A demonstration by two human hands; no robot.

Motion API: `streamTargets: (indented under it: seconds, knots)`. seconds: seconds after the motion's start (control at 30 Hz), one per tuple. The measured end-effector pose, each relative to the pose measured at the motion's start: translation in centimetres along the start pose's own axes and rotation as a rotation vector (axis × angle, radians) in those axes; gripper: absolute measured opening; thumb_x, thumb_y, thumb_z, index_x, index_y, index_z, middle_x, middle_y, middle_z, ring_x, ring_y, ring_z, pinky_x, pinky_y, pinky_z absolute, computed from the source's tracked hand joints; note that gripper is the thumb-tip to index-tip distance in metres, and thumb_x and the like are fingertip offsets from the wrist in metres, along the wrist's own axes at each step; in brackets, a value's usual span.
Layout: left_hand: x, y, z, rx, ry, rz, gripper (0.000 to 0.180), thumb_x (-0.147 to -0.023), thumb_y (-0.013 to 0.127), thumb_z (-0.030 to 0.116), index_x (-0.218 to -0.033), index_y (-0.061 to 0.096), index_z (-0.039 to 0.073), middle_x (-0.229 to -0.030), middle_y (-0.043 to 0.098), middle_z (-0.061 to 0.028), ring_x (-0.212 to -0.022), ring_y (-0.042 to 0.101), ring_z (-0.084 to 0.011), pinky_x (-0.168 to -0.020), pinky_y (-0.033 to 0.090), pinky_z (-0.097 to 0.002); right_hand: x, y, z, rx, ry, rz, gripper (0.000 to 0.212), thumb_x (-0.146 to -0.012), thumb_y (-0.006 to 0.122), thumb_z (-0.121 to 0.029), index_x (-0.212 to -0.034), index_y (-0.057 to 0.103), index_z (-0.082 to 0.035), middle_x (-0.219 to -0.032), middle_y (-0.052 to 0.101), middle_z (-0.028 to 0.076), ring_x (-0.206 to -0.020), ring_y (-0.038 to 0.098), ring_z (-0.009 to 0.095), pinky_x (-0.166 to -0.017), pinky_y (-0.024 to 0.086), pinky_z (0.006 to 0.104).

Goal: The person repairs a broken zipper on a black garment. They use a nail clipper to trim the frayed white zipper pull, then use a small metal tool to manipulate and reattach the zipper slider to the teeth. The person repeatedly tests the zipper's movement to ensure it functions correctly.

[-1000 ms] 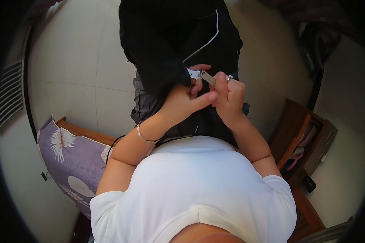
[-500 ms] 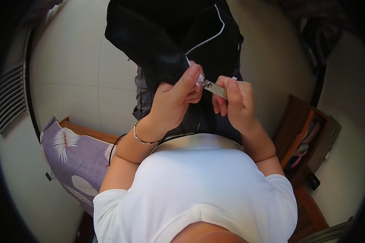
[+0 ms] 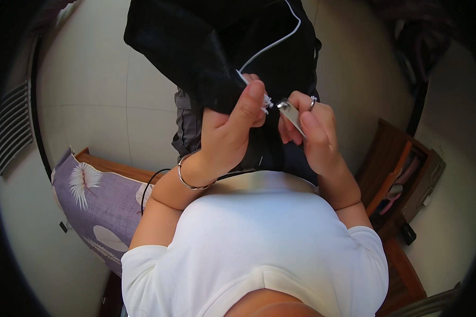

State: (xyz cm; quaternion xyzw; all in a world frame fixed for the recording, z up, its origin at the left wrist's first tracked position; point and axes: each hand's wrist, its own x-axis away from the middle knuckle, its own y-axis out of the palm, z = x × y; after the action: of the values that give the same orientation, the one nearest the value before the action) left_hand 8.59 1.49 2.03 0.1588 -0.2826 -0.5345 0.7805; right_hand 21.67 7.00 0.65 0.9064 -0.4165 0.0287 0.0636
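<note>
My left hand is closed around a white cord, thumb pressed on top. The cord's frayed white end sticks out past the thumb toward the right. Black fabric, perhaps a garment, drapes over my lap and beside the left fingers, with the cord running across it. In my right hand, thumb and fingers pinch a silver nail clipper. Its head points up and left, a small gap from the frayed end. Whether its jaws are parted is too small to tell.
At the left stands a wooden-edged piece of furniture under a purple patterned cloth. A brown wooden cabinet with an open compartment is to the right. Grey strapped fabric lies below the black cloth. Pale floor tiles extend beyond.
The nail clipper has drawn back right from the cord's end and tilted more steeply. A gap now separates them. More of the frayed end shows, and the black fabric has shifted slightly left.
</note>
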Motion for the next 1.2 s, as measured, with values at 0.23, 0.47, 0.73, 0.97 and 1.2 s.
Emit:
streamTargets:
  seconds: [0.23,0.47,0.73,0.97,1.2]
  knots:
    - [-0.7,-1.6,-0.1,0.152,0.018,-0.066,0.023,-0.09,0.042,0.024,-0.073,0.043,0.008,-0.063,0.038,0.0014,-0.049,0.028,-0.0048,-0.044,0.022,-0.0182,-0.2,-1.2,-1.4,0.449,-0.126,-0.033,0.022,-0.061,0.062,-0.009,-0.072,0.044,-0.002,-0.05,0.036,0.002,-0.042,0.032,0.01,-0.039,0.026,0.0227]
    - [-1.0,-2.1,-2.3,0.068,0.23,0.122,0.03,-0.091,0.036,0.033,-0.078,0.045,0.008,-0.066,0.044,-0.0005,-0.049,0.031,-0.0045,-0.045,0.026,-0.0175,0.0,1.3,-0.6,0.751,-0.391,0.057,0.021,-0.066,0.066,-0.009,-0.072,0.046,-0.004,-0.058,0.046,0.003,-0.047,0.048,0.016,-0.042,0.037,0.0242]
    - [-1.0,-1.9,-2.0,0.065,0.201,0.119,0.034,-0.091,0.038,0.034,-0.073,0.044,0.006,-0.064,0.047,-0.0019,-0.05,0.04,-0.0067,-0.045,0.034,-0.0197,0.1,2.8,-0.2,0.803,-0.333,-0.044,0.027,-0.067,0.067,-0.02,-0.078,0.048,-0.004,-0.069,0.05,0.006,-0.059,0.053,0.021,-0.05,0.044,0.0279]
    - [-1.5,-2.2,-2.6,0.034,0.409,0.045,0.028,-0.091,0.037,0.03,-0.079,0.043,0.006,-0.065,0.044,-0.0028,-0.051,0.039,-0.0076,-0.046,0.034,-0.0207,0.3,1.8,0.7,-0.081,0.127,-0.148,0.038,-0.069,0.069,-0.011,-0.098,0.048,0.002,-0.087,0.054,0.007,-0.07,0.054,0.01,-0.063,0.045,0.0214]
    - [-2.1,-2.0,-2.4,-0.195,0.401,0.096,0.033,-0.092,0.032,0.034,-0.074,0.041,0.007,-0.068,0.041,-0.0011,-0.053,0.031,-0.0062,-0.049,0.028,-0.0189,0.6,0.5,1.0,-0.365,0.187,-0.001,0.036,-0.068,0.067,-0.001,-0.099,0.05,0.0,-0.088,0.054,0.004,-0.069,0.05,0.005,-0.065,0.042,0.0175]
